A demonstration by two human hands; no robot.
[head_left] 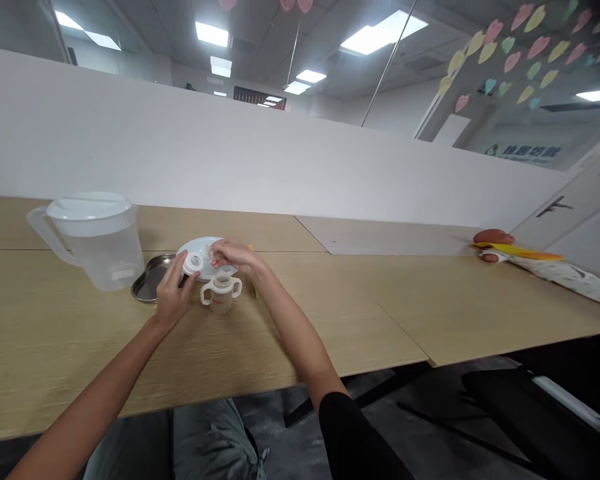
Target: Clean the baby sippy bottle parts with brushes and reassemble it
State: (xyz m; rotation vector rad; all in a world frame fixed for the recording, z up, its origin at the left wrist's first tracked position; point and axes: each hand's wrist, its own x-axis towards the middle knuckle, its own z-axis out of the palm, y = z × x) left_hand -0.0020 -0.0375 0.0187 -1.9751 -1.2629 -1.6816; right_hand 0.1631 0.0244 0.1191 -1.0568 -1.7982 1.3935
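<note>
My left hand (pixel 173 290) pinches a white bottle collar ring (pixel 193 263), its round opening turned toward me. Close to its right, my right hand (pixel 233 255) has its fingers closed over a white plate (pixel 195 245). Something small and pale shows at those fingertips, too small to name. Below both hands a clear baby bottle (pixel 221 297) with two white side handles stands upright on the table, its top uncovered. Left of the bottle, partly behind my left hand, lies a metal kidney-shaped tray (pixel 153 277).
A large lidded plastic pitcher (pixel 100 243) stands at the left. Something yellow (pixel 255 291) lies partly hidden behind my right wrist. A patterned cloth (pixel 560 273) and a doll-like item (pixel 494 237) lie at the far right. A white partition (pixel 280 167) borders the table's back.
</note>
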